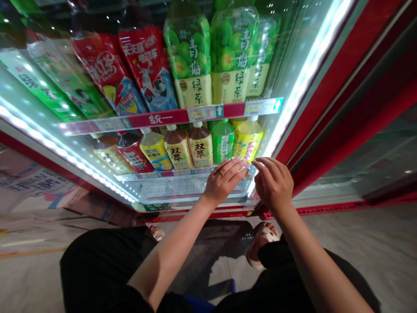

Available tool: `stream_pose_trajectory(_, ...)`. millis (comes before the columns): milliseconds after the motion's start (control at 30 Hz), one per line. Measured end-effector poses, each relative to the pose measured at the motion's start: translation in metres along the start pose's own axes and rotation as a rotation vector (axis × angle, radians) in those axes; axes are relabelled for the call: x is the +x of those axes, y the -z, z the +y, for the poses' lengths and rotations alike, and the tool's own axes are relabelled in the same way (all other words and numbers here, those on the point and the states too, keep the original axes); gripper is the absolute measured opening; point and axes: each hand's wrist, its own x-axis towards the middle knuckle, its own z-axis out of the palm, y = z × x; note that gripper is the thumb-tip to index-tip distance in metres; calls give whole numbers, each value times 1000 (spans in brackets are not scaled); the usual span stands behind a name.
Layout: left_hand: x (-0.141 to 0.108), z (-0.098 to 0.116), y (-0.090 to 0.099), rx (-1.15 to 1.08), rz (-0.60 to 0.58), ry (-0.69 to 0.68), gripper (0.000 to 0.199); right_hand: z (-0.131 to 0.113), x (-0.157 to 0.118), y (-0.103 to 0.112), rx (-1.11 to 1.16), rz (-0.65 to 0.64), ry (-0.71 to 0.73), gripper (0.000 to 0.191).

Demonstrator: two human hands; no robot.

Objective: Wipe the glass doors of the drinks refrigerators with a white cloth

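My left hand (225,179), with a ring on one finger, reaches to the lower shelf's front strip (156,174). Its fingers are extended close together, and their undersides are hidden. To its right, my right hand (274,182) is raised with bent fingers and a gap below them; no held thing shows. A yellow bottle (249,138) stands just behind the fingertips of both hands. Beside it are a green bottle (224,141) and two brown-capped bottles with cream labels, one of them the near bottle (201,145). Whether either hand touches the strip, I cannot tell.
Large green tea bottles (192,56) and red bottles (150,65) fill the upper shelf behind a red price strip (169,116). A wire rack (176,187) lies below. The lit cooler frame (309,74) runs up the right side. My feet rest on the floor (342,234).
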Motion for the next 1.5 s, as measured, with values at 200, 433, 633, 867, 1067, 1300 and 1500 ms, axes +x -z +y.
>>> stream_pose_trajectory(200, -2, 2, 4, -1, 75, -9, 27, -1, 2, 1, -8, 7, 22, 45)
stream_pose_trajectory(433, 2, 2, 6, -12, 86, -1, 33, -1, 0, 0, 6, -15, 16, 48)
stream_pose_trajectory(633, -3, 2, 3, -17, 47, 1, 32, -2, 1, 1, -10, -15, 35, 44)
stream_pose_trajectory(867, -4, 0, 7, 3, 61, 0, 30, -5, 2, 0, -7, -28, 44, 43)
stream_pose_trajectory(1067, -9, 0, 6, -6, -1, 9, 34, -5, -2, -3, 10, -40, 13, 46)
stream_pose_trajectory(1300, -5, 2, 4, -17, 13, 18, 31, -5, -2, -3, -4, -45, 25, 44)
stream_pose_trajectory(1500, -3, 2, 3, -25, 49, 14, 29, -6, 1, -3, -18, -28, 47, 41)
